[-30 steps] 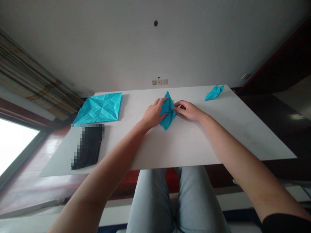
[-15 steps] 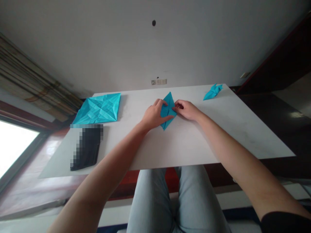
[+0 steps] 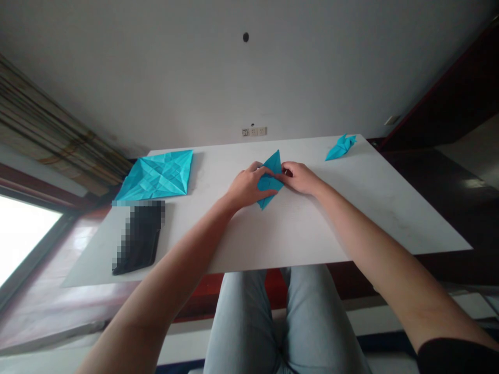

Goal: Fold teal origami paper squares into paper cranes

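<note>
A diamond-shaped piece of folded blue paper [image 3: 268, 184] lies on the white table in front of me. My left hand [image 3: 248, 187] holds it from the left, thumb across the lower part and index finger on the middle. From the right, my right hand [image 3: 300, 177] pinches the paper near its centre, fingers curled and touching the left fingertips. The paper's upper point sticks up between the hands, tilted right. Fingers cover part of the folds.
A creased blue paper sheet [image 3: 159, 174] lies at the table's back left, with a dark, partly pixelated flat object [image 3: 142, 239] nearer me. A folded blue paper figure [image 3: 341, 147] sits at the back right. The white table [image 3: 280, 239] stands against the wall.
The paper's upper part has swung slightly right and its upper flap has shifted. My left index finger has moved in to the centre, beside the right fingertips.
</note>
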`<state>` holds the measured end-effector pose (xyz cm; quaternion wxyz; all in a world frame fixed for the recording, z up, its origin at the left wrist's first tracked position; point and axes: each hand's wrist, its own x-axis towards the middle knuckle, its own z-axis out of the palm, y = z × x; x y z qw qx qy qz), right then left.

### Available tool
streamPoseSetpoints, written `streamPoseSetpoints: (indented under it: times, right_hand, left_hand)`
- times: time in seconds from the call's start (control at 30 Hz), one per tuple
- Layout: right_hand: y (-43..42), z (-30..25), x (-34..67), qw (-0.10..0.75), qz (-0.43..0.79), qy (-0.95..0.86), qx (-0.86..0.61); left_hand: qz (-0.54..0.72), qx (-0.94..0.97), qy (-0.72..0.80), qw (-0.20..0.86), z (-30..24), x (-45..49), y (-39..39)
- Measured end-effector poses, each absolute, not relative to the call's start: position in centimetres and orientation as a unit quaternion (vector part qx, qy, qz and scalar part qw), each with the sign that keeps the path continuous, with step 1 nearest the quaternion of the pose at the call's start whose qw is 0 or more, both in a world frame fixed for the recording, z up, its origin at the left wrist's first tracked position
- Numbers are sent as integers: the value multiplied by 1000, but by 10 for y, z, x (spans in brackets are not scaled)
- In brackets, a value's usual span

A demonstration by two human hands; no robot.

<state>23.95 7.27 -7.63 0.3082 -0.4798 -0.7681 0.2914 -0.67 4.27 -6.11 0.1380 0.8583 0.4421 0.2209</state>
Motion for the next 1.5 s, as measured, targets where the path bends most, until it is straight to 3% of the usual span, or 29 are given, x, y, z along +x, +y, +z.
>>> streamPoseSetpoints:
  times: [0.5, 0.73, 1.1, 1.5]
  right_hand:
    - [76, -72, 245, 423, 291, -707, -487]
    - [74, -77, 246, 297, 268, -782, -477]
    - [72, -78, 242, 302, 284, -763, -496]
    - [71, -75, 240, 318, 309, -746, -497]
  left_hand:
    - [226, 864, 408, 190, -61, -6, 40]
    - [256, 834, 457, 171, -68, -7, 43]
    - [188, 856, 476, 78, -57, -5, 39]
    - [226, 866, 433, 105, -60, -5, 39]
